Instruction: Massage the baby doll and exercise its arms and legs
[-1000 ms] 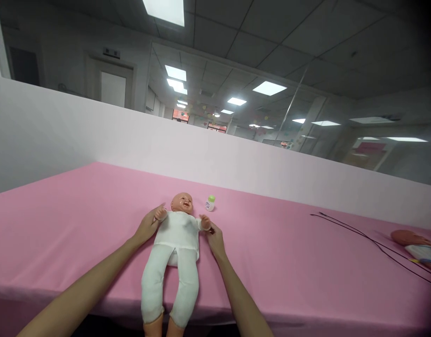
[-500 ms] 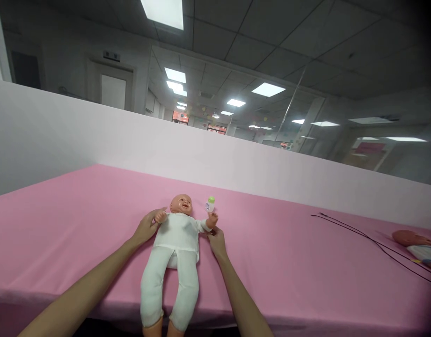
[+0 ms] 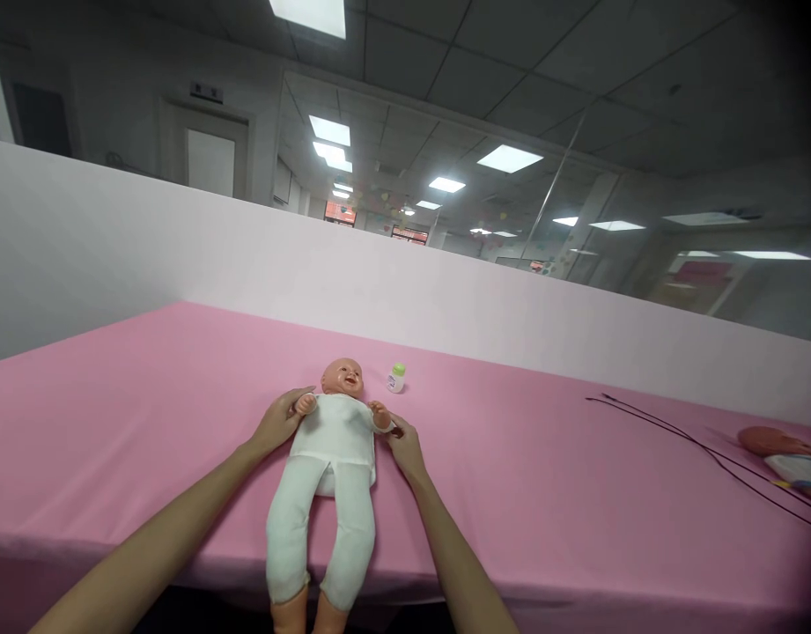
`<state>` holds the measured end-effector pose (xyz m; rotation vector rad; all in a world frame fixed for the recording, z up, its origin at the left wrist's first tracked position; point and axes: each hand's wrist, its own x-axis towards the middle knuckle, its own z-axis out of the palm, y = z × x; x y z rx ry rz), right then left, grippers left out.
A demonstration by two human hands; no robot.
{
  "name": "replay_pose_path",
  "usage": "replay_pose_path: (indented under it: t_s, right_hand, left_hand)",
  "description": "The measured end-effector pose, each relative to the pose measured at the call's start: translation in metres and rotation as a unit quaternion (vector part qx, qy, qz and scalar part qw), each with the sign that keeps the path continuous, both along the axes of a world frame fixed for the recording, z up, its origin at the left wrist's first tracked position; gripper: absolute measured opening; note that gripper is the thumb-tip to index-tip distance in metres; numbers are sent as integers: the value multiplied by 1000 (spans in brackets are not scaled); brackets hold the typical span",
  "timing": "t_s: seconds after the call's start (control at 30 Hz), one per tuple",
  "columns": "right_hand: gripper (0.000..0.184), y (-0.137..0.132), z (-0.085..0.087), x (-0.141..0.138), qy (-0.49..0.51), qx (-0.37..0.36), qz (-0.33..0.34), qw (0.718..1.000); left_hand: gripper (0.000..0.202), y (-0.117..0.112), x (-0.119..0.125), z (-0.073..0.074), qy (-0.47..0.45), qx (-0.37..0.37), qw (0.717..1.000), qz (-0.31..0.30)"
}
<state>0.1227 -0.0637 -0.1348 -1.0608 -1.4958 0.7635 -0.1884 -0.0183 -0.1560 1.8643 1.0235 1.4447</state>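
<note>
A baby doll (image 3: pixel 342 427) in a white cloth suit lies on its back on the pink-covered table, its head away from me and its feet at the near edge. My left hand (image 3: pixel 281 424) is closed around the doll's arm on the left, with a fingertip showing beside the doll's head. On the other side, my right hand (image 3: pixel 405 440) grips the doll's other arm near the wrist, and that arm is bent up over the chest. A small bottle (image 3: pixel 396 379) with a green cap stands just right of the doll's head.
The pink table cover (image 3: pixel 524 493) spreads to both sides. At the far right lies a second doll (image 3: pixel 781 451), with thin black cables (image 3: pixel 682 433) running beside it. A low white wall (image 3: pixel 405 291) borders the table's back, with glass above it.
The doll's arm in my right hand has moved inward and left, toward its chest. My right hand has shifted slightly with it. My left hand stays at the other arm.
</note>
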Motion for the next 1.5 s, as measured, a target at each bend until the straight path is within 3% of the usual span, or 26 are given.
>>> replay_pose_path:
  t_s: [0.13,0.23,0.37,0.67,0.8,1.5]
  right_hand:
    - [48,-4,6,-3,16,-20,18,1000]
    - [47,-5,8,-4,20,-28,17,999]
    - [46,-6,8,-4,17,-26,17,999]
    - [52,-6,5,-2,11,-42,28,999]
    - [49,-9,9,-3,-7,-56,13,998]
    - [42,-11,9,-2,-37,-47,0,998]
  left_hand:
    - [51,7,2,-3,-77,-38,996,2]
    - [47,16,-1,-7,-134,-57,987,62]
    - [38,19,-7,-10,-136,-83,978,132]
    - [31,4,-4,1,-31,-69,993,87]
    - [30,2,-5,5,-3,-69,992,101]
    - [33,3,-7,4,-6,-91,991,95]
